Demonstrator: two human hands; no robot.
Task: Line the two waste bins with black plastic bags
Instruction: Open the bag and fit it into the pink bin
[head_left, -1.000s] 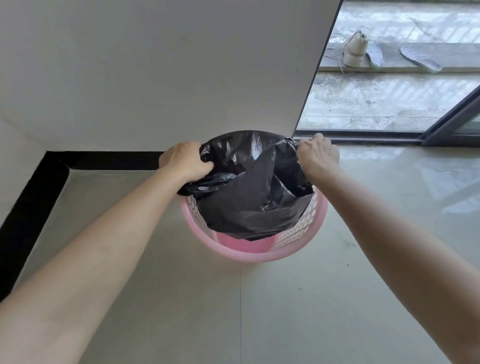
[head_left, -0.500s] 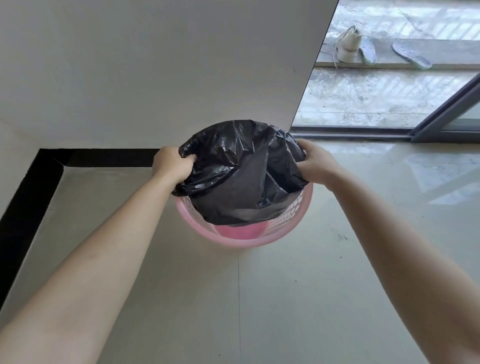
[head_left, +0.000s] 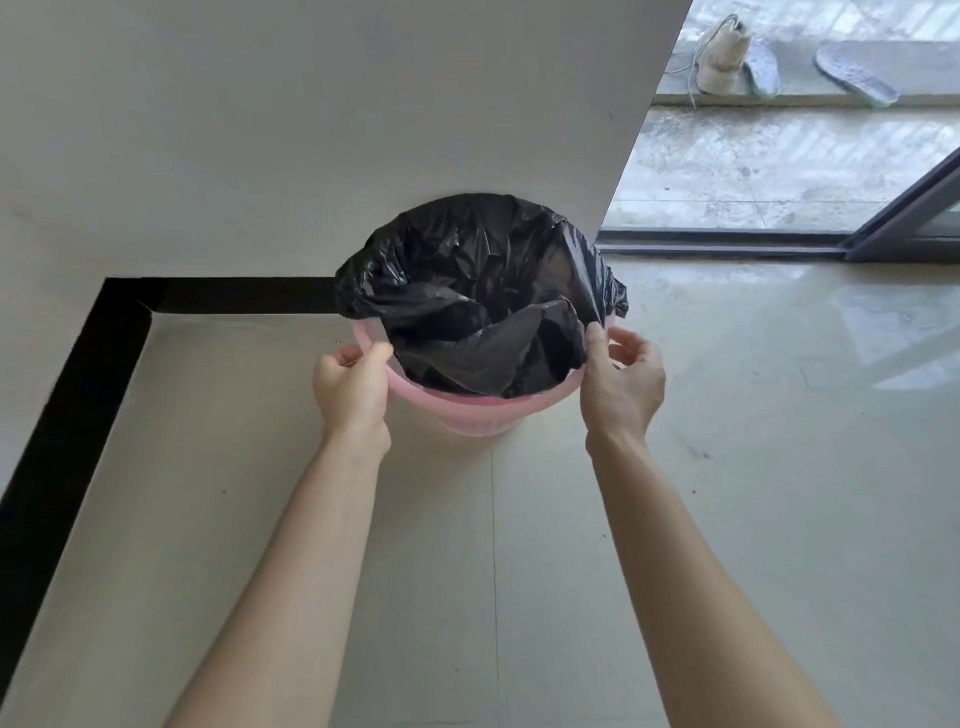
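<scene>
Inside the pink bin (head_left: 470, 410), black bag (head_left: 483, 296); both hands (head_left: 353, 387) (head_left: 621, 382) pinch its edge.

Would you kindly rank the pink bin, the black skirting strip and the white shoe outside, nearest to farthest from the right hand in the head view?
From the right hand:
1. Pink waste bin, touching its near rim, just left of the hand.
2. Black skirting strip, far left along the wall base.
3. White shoe, outside beyond the door track, top right.
</scene>
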